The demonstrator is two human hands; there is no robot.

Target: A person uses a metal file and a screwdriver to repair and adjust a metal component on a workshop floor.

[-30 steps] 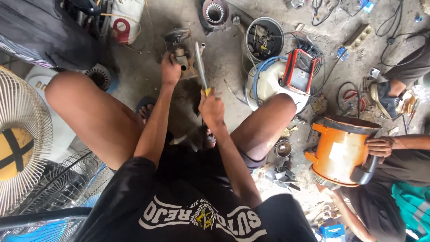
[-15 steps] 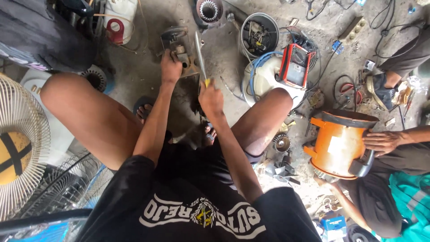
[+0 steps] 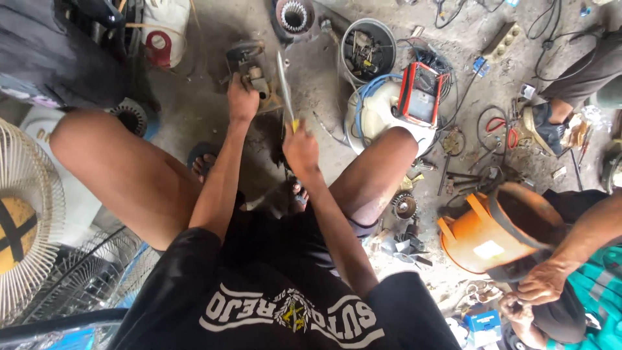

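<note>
Hands on motor part, floor level

Left hand [image 3: 242,98] grips small grey motor part [image 3: 249,65] on concrete floor [image 3: 194,110]. Right hand [image 3: 299,146] closed around yellow-handled screwdriver [image 3: 285,87], blade pointing up just beside part. Multimeter [image 3: 420,94] lies near right knee.

Dusty concrete floor [image 3: 194,110], daylight, fan grilles [image 3: 26,214], scattered cables [image 3: 551,26], orange drum [image 3: 486,236]

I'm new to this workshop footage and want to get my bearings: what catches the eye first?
At the centre, the right hand grips a yellow-handled screwdriver, while the left hand presses on a small motor part on the concrete floor. At lower right, another person's hands hold an orange drum. A white fan grille fills the left edge.
</note>
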